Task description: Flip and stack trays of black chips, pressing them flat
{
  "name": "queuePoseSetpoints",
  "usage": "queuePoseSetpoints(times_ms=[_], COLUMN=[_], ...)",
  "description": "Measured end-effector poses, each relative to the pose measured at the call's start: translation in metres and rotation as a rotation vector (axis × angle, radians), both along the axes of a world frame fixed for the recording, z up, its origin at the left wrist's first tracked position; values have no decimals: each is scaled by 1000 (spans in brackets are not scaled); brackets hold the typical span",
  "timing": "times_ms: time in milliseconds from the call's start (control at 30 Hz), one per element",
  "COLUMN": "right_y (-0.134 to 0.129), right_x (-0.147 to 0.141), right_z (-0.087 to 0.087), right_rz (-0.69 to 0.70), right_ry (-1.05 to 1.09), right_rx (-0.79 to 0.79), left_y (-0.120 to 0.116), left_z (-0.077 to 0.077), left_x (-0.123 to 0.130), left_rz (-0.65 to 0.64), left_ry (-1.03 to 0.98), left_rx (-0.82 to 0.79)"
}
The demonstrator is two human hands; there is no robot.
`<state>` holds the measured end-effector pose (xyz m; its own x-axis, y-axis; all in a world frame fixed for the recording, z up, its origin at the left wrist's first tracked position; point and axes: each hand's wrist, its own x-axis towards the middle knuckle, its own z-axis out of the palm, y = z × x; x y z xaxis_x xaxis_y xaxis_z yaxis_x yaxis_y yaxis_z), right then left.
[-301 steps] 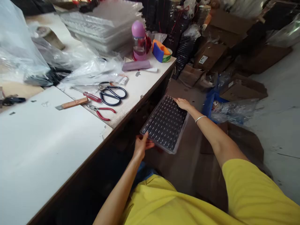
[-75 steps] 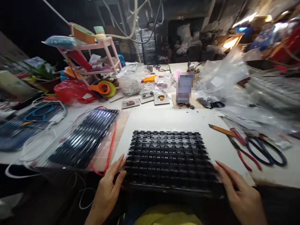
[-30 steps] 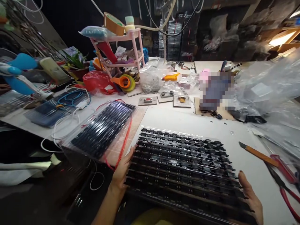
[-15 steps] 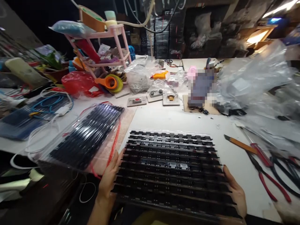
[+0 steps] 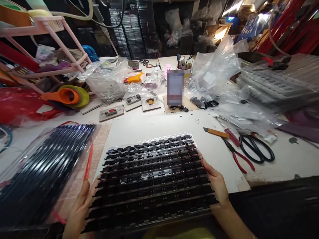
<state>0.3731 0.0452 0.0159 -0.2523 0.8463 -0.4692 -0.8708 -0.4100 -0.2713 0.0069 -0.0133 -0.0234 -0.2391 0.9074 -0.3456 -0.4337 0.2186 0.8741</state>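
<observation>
A clear plastic tray [image 5: 192, 135] lies in front of me, filled with rows of small black parts [image 5: 154, 186] that show tiny metal pins. My left hand [image 5: 81, 205] grips its left edge, the fingers partly hidden under the tray. On the opposite edge my right hand [image 5: 218, 182] holds it, thumb on the rim and the other fingers out of sight below. The tray is tilted a little, its right side farther away. To the left, another plastic-wrapped stack of black rows [image 5: 54, 159] sits beside a red strap [image 5: 89, 159].
Right of the tray lie a utility knife [image 5: 215, 132], a screwdriver [image 5: 233, 136], red-handled pliers [image 5: 239, 156] and black-handled scissors [image 5: 258, 147]. Clear plastic bags [image 5: 211, 69] and small samples on pads [image 5: 111, 113] line the back. A pink rack [image 5: 50, 25] stands at the left.
The view has swung to the right, so the bench things appear farther left. Both hands still hold the tray, which has turned slightly, its right side now farther away.
</observation>
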Motion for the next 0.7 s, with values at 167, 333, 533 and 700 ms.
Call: queuePoseSetpoints(times_ms=[167, 333, 533, 700], right_y=[-2, -4, -3, -5], right_x=[5, 3, 0, 1], right_z=[-6, -5, 0, -5], right_rz=[-48, -69, -126, -95], right_ry=[-36, -100, -160, -131], right_rx=[-6, 18, 65, 74], left_y=[-2, -3, -3, -1], left_z=[12, 21, 28, 27], left_x=[24, 43, 43, 39], left_rz=[128, 119, 144, 178], left_ry=[83, -60, -310, -349], left_rx=[-84, -121, -163, -208])
